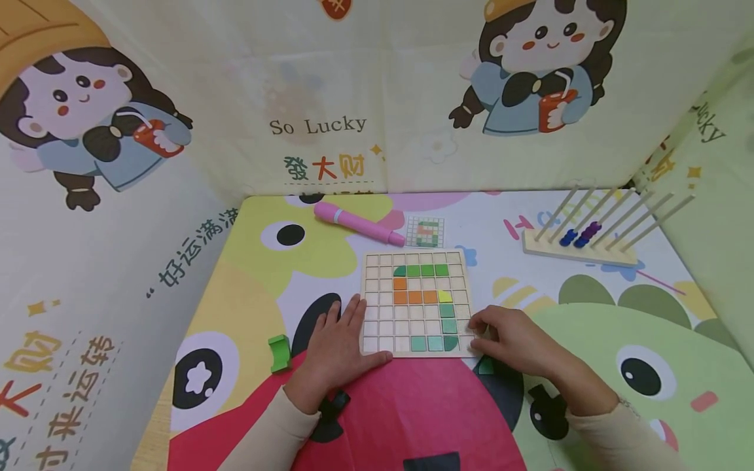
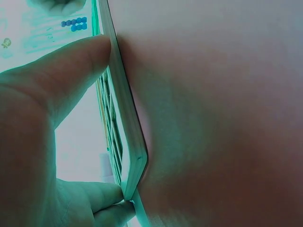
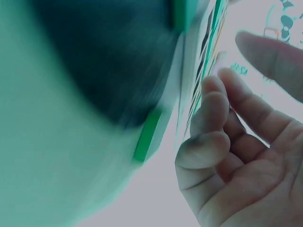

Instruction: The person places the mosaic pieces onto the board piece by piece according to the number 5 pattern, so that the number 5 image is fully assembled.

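A square wooden grid board (image 1: 379, 320) lies on the patterned cloth, with green, orange, yellow and teal tiles set in some of its cells. My left hand (image 1: 336, 347) rests at its left front corner, fingers fairly straight along the left edge and thumb against the front edge. Over the right edge, near the front corner, my right hand (image 1: 509, 337) has loosely bent fingers. In the right wrist view its thumb (image 3: 267, 61) stands away from them, with nothing seen between. A small green piece (image 1: 485, 365) lies on the cloth just below that hand.
Behind the board are a pink pen-shaped stick (image 1: 359, 224) and a small pattern card (image 1: 425, 232). A wooden peg rack (image 1: 580, 248) with blue and purple beads stands at the back right. A green arched block (image 1: 279, 353) sits left of my left hand. Printed curtains enclose the table.
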`<state>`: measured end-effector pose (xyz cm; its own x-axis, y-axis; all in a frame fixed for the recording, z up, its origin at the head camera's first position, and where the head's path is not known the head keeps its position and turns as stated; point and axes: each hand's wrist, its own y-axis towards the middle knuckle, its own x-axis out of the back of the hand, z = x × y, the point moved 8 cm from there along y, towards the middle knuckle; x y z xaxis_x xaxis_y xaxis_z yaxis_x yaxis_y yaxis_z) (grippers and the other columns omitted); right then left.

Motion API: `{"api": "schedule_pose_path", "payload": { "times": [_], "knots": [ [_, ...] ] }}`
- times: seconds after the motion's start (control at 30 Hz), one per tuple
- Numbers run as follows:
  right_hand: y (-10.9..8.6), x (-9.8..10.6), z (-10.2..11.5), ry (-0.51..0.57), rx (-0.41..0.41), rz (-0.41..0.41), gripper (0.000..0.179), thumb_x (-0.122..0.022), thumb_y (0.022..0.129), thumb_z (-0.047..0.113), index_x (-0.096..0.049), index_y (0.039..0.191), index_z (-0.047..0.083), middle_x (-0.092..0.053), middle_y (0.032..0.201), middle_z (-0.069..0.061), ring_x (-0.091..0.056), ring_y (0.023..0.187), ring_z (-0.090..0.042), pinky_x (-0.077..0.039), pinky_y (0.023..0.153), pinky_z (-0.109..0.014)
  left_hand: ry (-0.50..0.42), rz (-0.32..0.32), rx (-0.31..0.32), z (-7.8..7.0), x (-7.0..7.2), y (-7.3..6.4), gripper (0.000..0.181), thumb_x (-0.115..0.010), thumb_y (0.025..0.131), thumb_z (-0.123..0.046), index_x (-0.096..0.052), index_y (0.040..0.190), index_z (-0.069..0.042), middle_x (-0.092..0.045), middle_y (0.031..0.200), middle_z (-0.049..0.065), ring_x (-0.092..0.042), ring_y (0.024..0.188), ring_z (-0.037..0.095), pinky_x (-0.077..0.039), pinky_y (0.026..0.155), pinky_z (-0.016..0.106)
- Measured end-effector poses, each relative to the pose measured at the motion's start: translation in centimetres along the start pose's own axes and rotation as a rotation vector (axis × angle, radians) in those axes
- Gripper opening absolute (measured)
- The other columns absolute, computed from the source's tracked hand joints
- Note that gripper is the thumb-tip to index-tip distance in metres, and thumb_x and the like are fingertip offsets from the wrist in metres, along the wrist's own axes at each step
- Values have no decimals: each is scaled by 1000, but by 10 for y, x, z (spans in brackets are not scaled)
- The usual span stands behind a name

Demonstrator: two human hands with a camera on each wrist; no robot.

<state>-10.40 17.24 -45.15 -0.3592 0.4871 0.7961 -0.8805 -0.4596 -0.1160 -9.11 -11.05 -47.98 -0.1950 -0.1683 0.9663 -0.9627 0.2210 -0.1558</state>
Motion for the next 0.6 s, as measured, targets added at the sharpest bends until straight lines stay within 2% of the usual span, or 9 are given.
{"api": "schedule_pose_path", "payload": {
  "times": [0.1,0.23,0.3,0.47,0.6],
  "knots": [
    [-10,1,-10,-8,-38,44,31,-87,84,30,-72,107,17,-64,93,8,-56,83,-11,-51,71,-27,-4,8,5,1,0,0,113,-64,80,-80,-29,165,-13,-28,171,6,-28,153,45,-29,120,63],
    [-17,-3,-13,-51,-37,88,33,-92,77,35,-70,99,23,-62,94,10,-56,88,-11,-52,77,-29,-3,17,9,1,-1,0,114,-64,80,-81,-29,165,-13,-27,172,6,-27,154,45,-29,121,63],
    [-19,-7,-12,-88,-32,103,32,-92,76,35,-69,95,25,-59,93,12,-54,88,-10,-51,76,-29,-4,16,8,1,-1,-1,114,-63,81,-81,-29,165,-13,-27,172,6,-27,154,45,-28,121,63],
    [-20,-12,-12,-166,-29,105,26,-92,76,33,-71,90,27,-55,89,13,-51,86,-8,-49,70,-25,-6,8,0,0,-1,-1,113,-63,81,-81,-30,164,-13,-28,171,6,-28,153,45,-29,120,63],
    [-21,-11,-12,-183,0,87,20,-91,78,30,-74,88,28,-55,87,14,-51,84,-8,-47,68,-23,-4,2,-2,0,0,-1,113,-63,80,-81,-30,164,-13,-28,171,6,-29,153,46,-29,120,63]
  ]
}}
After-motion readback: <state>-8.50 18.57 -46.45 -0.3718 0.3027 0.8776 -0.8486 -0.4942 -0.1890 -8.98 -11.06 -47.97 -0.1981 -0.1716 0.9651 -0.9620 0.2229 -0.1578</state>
